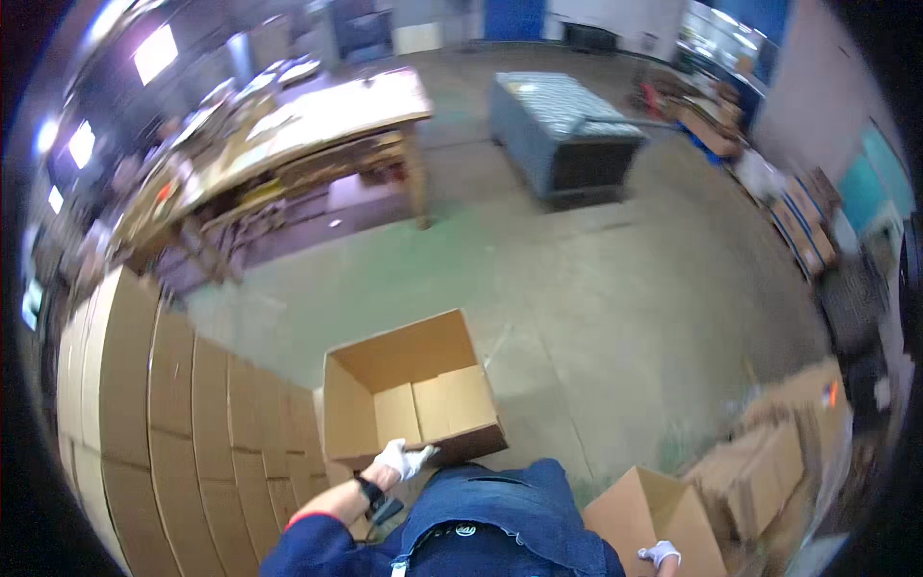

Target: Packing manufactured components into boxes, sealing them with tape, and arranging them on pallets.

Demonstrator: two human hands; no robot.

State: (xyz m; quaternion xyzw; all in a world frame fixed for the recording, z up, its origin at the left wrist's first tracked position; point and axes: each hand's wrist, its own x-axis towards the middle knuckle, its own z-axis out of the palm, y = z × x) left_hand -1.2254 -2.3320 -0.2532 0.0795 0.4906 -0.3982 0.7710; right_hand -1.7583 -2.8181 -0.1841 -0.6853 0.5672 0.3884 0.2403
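Note:
My left hand [405, 460], in a white glove with a dark watch at the wrist, grips the near rim of an open, empty cardboard box [413, 346]. The box is tilted in front of me, and its inside bottom flaps meet at a seam. Down at the lower right, my right hand [660, 553], also white-gloved, is closed at the edge of a second open cardboard box [615, 510]. Part of that box is cut off by the lower edge of the picture.
Stacked cardboard boxes [173, 385] form a wall at my left. Flattened cardboard [760, 471] lies at the right. Farther off stand a long wooden worktable [336, 125] and a grey metal bin [529, 135] on the concrete floor [635, 317]. More cartons [803, 226] line the right wall.

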